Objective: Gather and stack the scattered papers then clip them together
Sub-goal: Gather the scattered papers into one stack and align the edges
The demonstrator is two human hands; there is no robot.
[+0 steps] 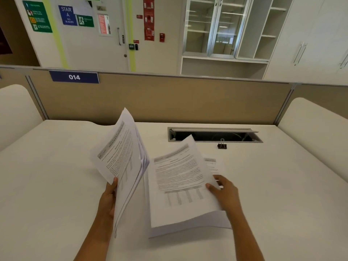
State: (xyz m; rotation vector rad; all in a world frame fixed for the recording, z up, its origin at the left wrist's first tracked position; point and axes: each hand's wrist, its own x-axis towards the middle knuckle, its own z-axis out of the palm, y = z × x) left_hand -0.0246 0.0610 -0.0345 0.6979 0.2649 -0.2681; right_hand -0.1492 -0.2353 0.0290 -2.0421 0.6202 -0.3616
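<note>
Papers in both hands above the white desk (56, 185). Left hand (109, 193) pinches a tilted sheaf of white printed sheets (120, 153), thumb on the front face, other fingers hidden behind; the sheaf stands near upright and fans apart at its far edge. Right hand (224, 191) grips a second sheet of white printed paper (178, 176) at its right edge, thumb on top, lifting it off the desk. One more printed white page (214, 164) lies flat, partly under the lifted sheet. Small black binder clip (222, 146) sits well apart from the papers, just beside the open grey cable tray (214, 135) at the desk's rear.

Risks, as judged: the fanned sheaf could slip from a thumb-only pinch; merging may leave edges misaligned; the flat page could be overlooked; a nudged clip could drop into the tray.
</note>
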